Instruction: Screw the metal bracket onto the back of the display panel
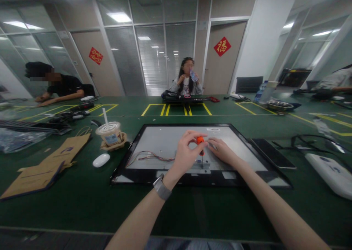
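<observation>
A flat display panel (154, 132) lies face down on the green table, its grey metal back up, with thin red and brown wires (148, 157) running across it. My left hand (185, 154) is closed round the top of an orange-handled screwdriver (200, 141) that stands upright, its shaft going down to a small metal bracket (202, 165) on the panel. My right hand (224, 151) rests beside it, fingertips pinching the orange handle. A grey watch (161, 187) sits on my left wrist.
A lidded cup with a straw (110, 132), a white mouse (101, 160) and a brown paper bag (49, 162) lie to the left. A black phone (272, 153) and a white device (330, 171) lie to the right. Other people sit at the far side.
</observation>
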A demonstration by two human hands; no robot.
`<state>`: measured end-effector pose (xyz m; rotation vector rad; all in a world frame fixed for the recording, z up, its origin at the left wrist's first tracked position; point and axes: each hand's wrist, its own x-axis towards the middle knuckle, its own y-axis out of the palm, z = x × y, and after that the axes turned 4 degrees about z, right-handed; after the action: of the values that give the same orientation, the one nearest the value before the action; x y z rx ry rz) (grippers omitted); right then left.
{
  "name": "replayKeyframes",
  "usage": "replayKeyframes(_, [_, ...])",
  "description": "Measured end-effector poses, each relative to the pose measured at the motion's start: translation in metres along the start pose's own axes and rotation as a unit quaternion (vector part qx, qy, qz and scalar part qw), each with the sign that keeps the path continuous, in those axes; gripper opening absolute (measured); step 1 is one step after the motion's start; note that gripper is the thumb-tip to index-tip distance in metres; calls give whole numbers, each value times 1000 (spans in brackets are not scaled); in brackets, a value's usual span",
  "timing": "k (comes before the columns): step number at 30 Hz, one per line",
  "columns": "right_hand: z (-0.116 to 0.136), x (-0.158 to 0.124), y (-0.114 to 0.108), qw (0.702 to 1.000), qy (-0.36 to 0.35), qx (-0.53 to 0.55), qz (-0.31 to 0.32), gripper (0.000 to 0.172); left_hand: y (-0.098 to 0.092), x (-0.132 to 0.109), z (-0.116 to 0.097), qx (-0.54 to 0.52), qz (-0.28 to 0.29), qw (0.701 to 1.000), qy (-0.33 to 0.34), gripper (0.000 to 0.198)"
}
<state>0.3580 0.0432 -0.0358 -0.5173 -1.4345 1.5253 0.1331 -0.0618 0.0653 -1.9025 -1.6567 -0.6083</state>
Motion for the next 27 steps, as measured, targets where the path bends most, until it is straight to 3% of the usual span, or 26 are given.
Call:
replayKeyframes(9, [-1,-1,1,1000,-3,1,-4,35,-1,-2,-3,-30,24,999,-16,26])
replayKeyframes(17, [-1,0,1,1000,-1,-4,-3,35,-3,-2,-1,40,-17,999,5,16])
replayKeyframes(22, [-2,-1,3,1000,-7,-13,-5,36,-3,-2,1,-25,26,999,-14,31])
replayKeyframes(27, [-6,0,7,1000,-9,-19,-5,36,-1,-2,1,-4,20,1000,-5,26])
